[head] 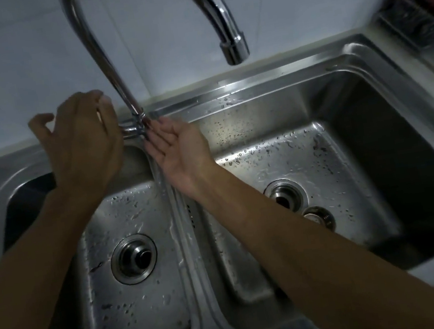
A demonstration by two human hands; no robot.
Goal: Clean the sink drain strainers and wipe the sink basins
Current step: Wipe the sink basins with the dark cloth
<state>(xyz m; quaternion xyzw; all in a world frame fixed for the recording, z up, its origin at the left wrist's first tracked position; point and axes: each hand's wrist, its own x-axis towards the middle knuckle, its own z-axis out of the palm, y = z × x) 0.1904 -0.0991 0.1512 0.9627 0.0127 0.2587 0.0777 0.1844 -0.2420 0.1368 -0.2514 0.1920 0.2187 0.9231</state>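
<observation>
Stainless steel, beaded with droplets, fills our view, and nearest us our two forearms cross the double sink toward its back edge. In the left basin [135,303] the drain strainer [134,259] sits seated in its hole, with nothing else we can see on the wet floor. In the right basin [329,153] the drain opening [285,196] looks uncovered, and what we take for the other strainer [319,218] lies loose just beside it, partly hidden by our right forearm. Both basins hold only scattered drops and a few dark specks, no standing water. Farther on, our left hand [80,145] hangs loosely curled over the faucet's base fitting [133,129], and whether it grips the fitting we cannot tell, since the hand covers that side. Our right hand [176,145] is flat and open, palm up, fingertips [154,123] touching the base, holding nothing. Above them the faucet [97,49] arches up, its spout [235,47] over the right basin, with no water running. If we open it hard, the stream could splash off the steel onto the counter, or knock the loose strainer about. A wire rack [418,10] stands blurred at far right.
</observation>
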